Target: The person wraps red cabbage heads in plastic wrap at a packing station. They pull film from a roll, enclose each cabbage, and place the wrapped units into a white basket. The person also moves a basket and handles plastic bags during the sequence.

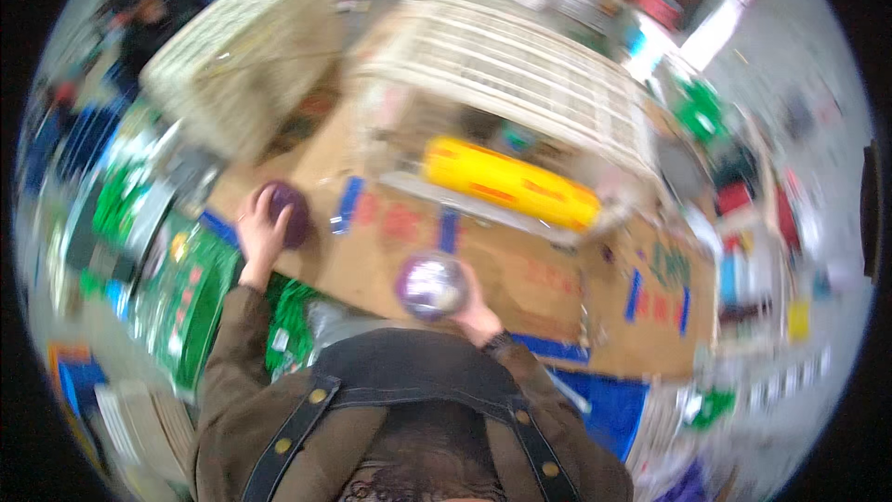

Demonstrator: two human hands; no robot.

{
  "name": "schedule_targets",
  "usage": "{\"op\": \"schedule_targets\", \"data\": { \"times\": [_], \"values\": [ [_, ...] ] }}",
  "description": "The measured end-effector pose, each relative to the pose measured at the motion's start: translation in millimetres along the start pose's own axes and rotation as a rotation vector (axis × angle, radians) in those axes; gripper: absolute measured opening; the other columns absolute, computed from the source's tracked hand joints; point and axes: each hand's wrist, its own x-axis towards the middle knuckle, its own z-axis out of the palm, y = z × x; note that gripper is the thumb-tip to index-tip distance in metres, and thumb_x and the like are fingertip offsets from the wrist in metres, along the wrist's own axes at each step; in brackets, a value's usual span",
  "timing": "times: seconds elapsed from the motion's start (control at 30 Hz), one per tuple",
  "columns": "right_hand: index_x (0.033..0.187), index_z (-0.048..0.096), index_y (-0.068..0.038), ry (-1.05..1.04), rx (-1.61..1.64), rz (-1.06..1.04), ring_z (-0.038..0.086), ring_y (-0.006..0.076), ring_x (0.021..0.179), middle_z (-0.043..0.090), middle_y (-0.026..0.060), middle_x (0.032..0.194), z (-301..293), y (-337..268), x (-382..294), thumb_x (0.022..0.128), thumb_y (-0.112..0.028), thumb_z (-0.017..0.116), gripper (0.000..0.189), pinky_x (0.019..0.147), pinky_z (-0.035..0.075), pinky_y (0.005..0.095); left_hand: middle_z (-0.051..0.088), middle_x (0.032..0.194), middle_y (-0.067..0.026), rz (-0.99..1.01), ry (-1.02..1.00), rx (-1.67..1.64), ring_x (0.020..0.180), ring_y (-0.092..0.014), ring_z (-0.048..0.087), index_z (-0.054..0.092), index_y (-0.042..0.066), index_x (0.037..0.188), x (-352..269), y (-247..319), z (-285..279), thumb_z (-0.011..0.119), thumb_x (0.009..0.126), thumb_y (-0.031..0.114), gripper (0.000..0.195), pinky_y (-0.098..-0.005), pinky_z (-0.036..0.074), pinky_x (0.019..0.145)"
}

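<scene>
My left hand [263, 233] is curled over a dark purple ball [297, 217] at the left of the cardboard-covered table [334, 261]. In my right hand [481, 310] is a shiny ball [431, 286], purple with silvery glare, near the table's front edge. The fingers wrap its right side. Past both hands, a yellow roll [512, 183] with red print lies slantwise at the front of a white slatted crate or rack [516, 56]. Motion blur hides fine detail on both balls.
A large whitish foam-like box [244, 63] stands at the far left of the table. Green plastic bags [202, 293] crowd the left side. A bin of packaged goods [749, 279] stands to the right. Another person [150, 21] is at the far left.
</scene>
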Motion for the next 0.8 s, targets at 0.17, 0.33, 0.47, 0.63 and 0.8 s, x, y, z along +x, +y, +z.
{"op": "schedule_targets", "data": {
  "times": [0.17,0.33,0.47,0.63,0.8],
  "values": [
    [0.125,0.061,-0.003,0.303,-0.012,0.035,0.067,0.0301,0.106,0.069,0.0137,0.117,-7,-3,10,0.103,-0.040,0.041,0.048,0.094,0.056,0.0464,0.053,0.138,-0.0217,-0.288,0.260,0.091,0.126,-0.039,0.052,0.063,0.011,0.129,24,-108,-2,0.066,0.093,0.033,0.043,-0.0444,0.040,0.109],
    [0.128,0.061,-0.006,0.286,-0.227,0.058,0.064,0.0304,0.111,0.067,0.0131,0.121,13,5,15,0.102,-0.052,0.040,0.057,0.099,0.052,0.0484,0.032,0.154,-0.0256,-0.391,0.178,0.099,0.140,-0.046,0.033,0.047,0.021,0.147,18,-123,-5,0.087,0.065,0.049,0.096,-0.0535,0.033,0.114],
    [0.127,0.062,-0.009,0.363,-0.192,0.143,0.063,0.0309,0.112,0.067,0.0114,0.121,25,12,19,0.101,-0.056,0.039,0.058,0.099,0.050,0.0488,0.040,0.148,-0.0275,-0.434,0.314,-0.047,0.135,-0.043,0.043,0.044,0.009,0.147,48,-175,-34,0.086,0.069,0.047,0.096,-0.0455,0.038,0.113],
    [0.126,0.062,-0.010,0.438,-0.211,0.119,0.063,0.0311,0.113,0.067,0.0109,0.122,25,18,30,0.100,-0.054,0.042,0.056,0.101,0.049,0.0501,0.043,0.149,-0.0199,-0.496,0.392,0.179,0.139,-0.041,0.039,0.050,0.013,0.142,64,-188,-34,0.080,0.078,0.047,0.079,-0.0500,0.037,0.112],
    [0.129,0.060,-0.010,0.361,-0.088,0.169,0.060,0.0327,0.118,0.065,0.0125,0.127,27,20,33,0.099,-0.055,0.043,0.057,0.104,0.047,0.0526,0.028,0.158,-0.0186,-0.548,0.162,0.263,0.143,-0.048,0.026,0.035,0.020,0.152,58,-216,-51,0.089,0.060,0.035,0.108,-0.0589,0.031,0.114]
  ]
}}
